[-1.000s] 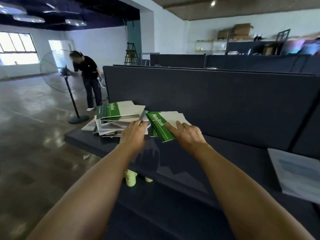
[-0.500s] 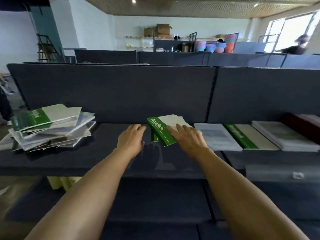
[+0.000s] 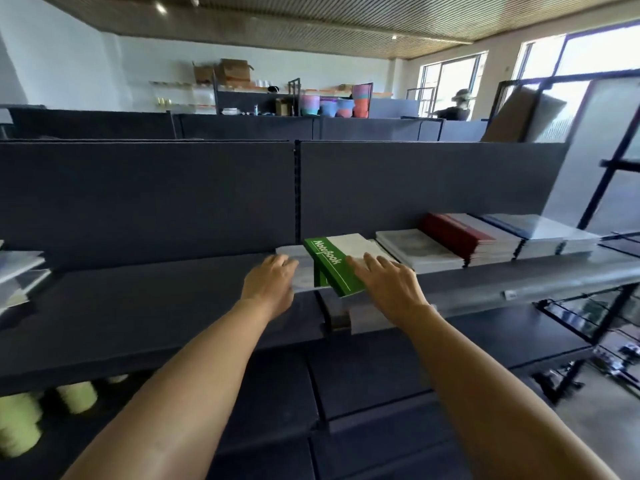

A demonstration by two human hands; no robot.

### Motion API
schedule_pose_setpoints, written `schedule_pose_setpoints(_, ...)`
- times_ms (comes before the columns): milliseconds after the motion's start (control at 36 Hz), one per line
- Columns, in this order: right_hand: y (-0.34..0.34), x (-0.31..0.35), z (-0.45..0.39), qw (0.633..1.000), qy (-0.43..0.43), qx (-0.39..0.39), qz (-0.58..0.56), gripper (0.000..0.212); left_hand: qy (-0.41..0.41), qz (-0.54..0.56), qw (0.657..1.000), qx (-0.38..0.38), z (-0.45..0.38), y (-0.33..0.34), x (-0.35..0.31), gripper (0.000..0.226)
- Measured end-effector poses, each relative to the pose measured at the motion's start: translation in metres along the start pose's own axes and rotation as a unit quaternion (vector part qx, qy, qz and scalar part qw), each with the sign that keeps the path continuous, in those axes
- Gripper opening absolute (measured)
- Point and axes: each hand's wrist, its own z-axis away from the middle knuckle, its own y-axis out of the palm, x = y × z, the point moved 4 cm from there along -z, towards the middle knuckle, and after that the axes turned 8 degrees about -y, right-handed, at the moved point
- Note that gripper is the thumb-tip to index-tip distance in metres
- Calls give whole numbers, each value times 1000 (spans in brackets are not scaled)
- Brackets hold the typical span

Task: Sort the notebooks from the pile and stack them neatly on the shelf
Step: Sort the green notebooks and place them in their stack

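Spanning the frame, a dark shelf [image 3: 145, 306] carries a row of notebook stacks [image 3: 485, 242]; over the stacks' left end, a green-spined notebook [image 3: 330, 263] sits between the right hand [image 3: 388, 284], fingers spread flat on its cover, and the left hand [image 3: 273, 278], fingers curled.

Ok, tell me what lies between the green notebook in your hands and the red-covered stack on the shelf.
In the head view, one stack of pale grey-covered notebooks lies between the green notebook and the red-covered stack, on the shelf.
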Motion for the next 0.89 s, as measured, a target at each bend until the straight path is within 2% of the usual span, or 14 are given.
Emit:
schedule_pose_setpoints(111,10,-32,20,1000,-9,15,0,73,-9,6,1000,3,-1,9,-39,52)
schedule_pose_setpoints(333,35,-65,38,999,-15,29,-22,69,-31,-16,999,29,1,30,-85,50)
schedule_pose_setpoints(417,43,-68,38,1000,-15,7,-14,68,-30,-18,999,40,-3,40,-92,49)
schedule_pose_setpoints(500,45,-69,37,999,-15,-31,0,74,-86,78,991,69,-12,50,-94,47)
schedule_pose_setpoints(556,48,-71,35,999,-9,-52,4,74,-175,209,959,84,-22,55,-94,51)
schedule_pose_setpoints(583,50,-71,33,998,-10,-61,5,74,-225,293,925,87,-27,58,-95,53)
schedule_pose_setpoints(611,51,-71,31,998,-10,-65,2,72,-276,392,873,92,-30,61,-96,55)
schedule_pose_setpoints(667,53,-71,26,997,-9,-75,-6,68,-356,568,732,124,-36,71,-102,53)
schedule_pose_setpoints(694,53,-71,24,997,-11,-78,-9,66,-371,618,679,141,-39,74,-106,52)
schedule_pose_setpoints(722,56,-70,21,997,-18,-71,-21,65,-372,644,650,158,-41,76,-109,49)
schedule_pose_setpoints(750,60,-69,18,997,-29,-59,-44,64,-370,658,633,171,-44,78,-112,45)
schedule_pose_setpoints(806,68,-67,12,995,-50,-30,-79,63,-371,665,624,176,-50,81,-113,34)
schedule_pose_setpoints(889,83,-69,8,995,-56,4,-84,62,-389,646,640,146,-58,85,-109,31)
